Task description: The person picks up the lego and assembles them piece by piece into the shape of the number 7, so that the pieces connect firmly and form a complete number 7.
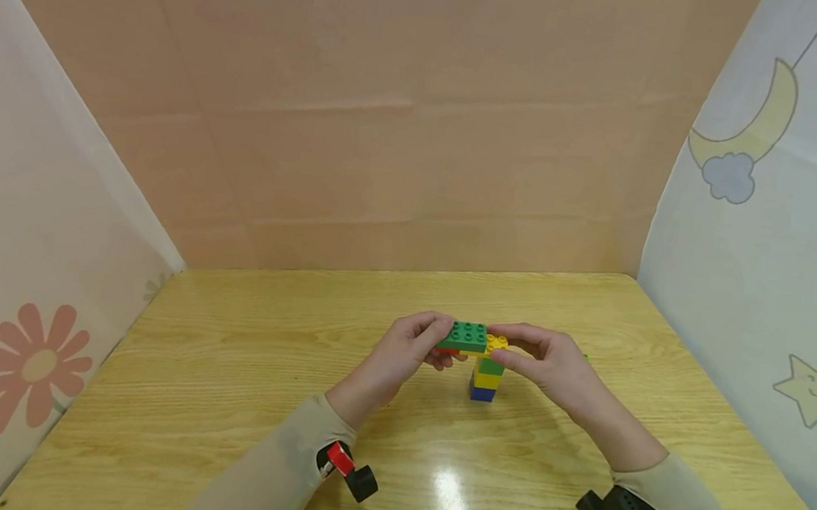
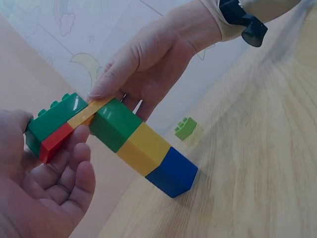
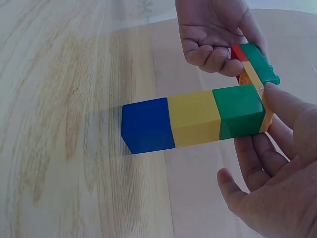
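A small tower of toy building blocks stands on the table, with a blue block (image 3: 148,126) at the bottom, a yellow block (image 3: 193,119) above it and a green block (image 3: 240,111) higher up. Across its top lies a thin yellow brick (image 1: 496,341) that juts out to the left. Over that overhang sits a long green brick (image 1: 467,337), with a red brick (image 2: 55,141) beneath its outer end. My left hand (image 1: 400,351) grips this outer end, thumb on the green brick and fingers underneath. From the other side, my right hand (image 1: 552,365) pinches the thin yellow brick.
A light green brick (image 2: 185,129) lies on the wooden table (image 1: 262,339) to the right of the tower, mostly behind my right hand in the head view. A plain backdrop (image 1: 404,141) rises behind the table, and patterned white sheets (image 1: 765,262) flank it.
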{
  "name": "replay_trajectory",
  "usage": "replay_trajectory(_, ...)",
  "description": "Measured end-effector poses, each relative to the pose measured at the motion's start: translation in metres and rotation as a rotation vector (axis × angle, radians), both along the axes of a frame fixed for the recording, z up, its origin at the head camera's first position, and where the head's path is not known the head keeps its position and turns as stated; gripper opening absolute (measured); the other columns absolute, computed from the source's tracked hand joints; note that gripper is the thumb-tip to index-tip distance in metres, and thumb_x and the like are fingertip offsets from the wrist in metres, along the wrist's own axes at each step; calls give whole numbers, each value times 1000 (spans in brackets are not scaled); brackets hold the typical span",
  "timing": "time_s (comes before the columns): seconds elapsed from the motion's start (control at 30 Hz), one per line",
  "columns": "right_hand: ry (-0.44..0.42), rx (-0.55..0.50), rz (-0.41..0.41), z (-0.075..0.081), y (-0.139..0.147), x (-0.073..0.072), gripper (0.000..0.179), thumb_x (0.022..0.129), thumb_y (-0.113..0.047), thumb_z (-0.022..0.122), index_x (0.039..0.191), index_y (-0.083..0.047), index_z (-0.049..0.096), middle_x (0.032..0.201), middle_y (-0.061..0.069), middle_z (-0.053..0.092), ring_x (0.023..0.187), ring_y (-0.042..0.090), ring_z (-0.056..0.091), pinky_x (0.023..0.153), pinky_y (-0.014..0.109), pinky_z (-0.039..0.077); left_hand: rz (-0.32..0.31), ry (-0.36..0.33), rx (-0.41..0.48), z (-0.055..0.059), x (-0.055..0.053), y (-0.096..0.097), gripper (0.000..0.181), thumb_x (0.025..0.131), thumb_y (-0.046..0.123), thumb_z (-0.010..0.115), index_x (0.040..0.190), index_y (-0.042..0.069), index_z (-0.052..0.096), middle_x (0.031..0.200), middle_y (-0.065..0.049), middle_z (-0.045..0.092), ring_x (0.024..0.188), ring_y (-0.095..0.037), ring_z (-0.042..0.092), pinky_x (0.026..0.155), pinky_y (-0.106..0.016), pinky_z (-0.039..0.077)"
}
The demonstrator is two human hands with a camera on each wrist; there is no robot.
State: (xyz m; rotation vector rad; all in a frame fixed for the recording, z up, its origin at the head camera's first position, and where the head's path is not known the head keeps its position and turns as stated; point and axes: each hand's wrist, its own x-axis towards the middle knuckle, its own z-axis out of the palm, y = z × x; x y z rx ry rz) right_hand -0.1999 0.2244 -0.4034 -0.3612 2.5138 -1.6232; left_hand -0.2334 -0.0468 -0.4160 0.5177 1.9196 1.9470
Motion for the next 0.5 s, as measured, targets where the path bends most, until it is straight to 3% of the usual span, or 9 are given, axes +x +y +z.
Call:
replay_trajectory(0.1, 6, 10, -3, -1, 1, 0, 45, 107, -33, 78, 147, -14, 72, 151, 6, 67, 146, 36, 56, 115, 60, 47, -34, 24, -25, -1, -2, -2, 40, 117, 38, 57, 138, 7, 69, 113, -10, 79, 96, -22, 70, 91, -33, 59)
replay_trajectory(0.23, 16, 17, -3, -2, 1, -1, 45, 107, -33, 78, 147, -14, 72, 149, 5, 68, 148, 37, 54, 116, 65, 44, -68, 42, -55, -3, -3, -3, 34, 111, 29, 71, 140, 13, 67, 120, -7, 78, 108, -27, 73, 101, -43, 59)
replay_trajectory(0.37, 13, 8, 4, -2, 1, 0, 44, 107, -33, 77, 147, -15, 72, 150, 5, 68, 151, 38, 51, 118, 71, 40, -51, 49, -45, -7, -2, 0, 36, 104, 18, 81, 139, 16, 69, 125, -4, 78, 116, -24, 74, 103, -42, 60)
replay_trajectory(0.5, 17, 9, 12, -2, 4, 1, 45, 108, -34, 76, 149, -15, 70, 152, 5, 66, 150, 37, 51, 117, 68, 42, -25, 62, -36, -10, -1, 2, 37, 103, 15, 82, 138, 15, 71, 125, -3, 78, 116, -21, 75, 101, -39, 60)
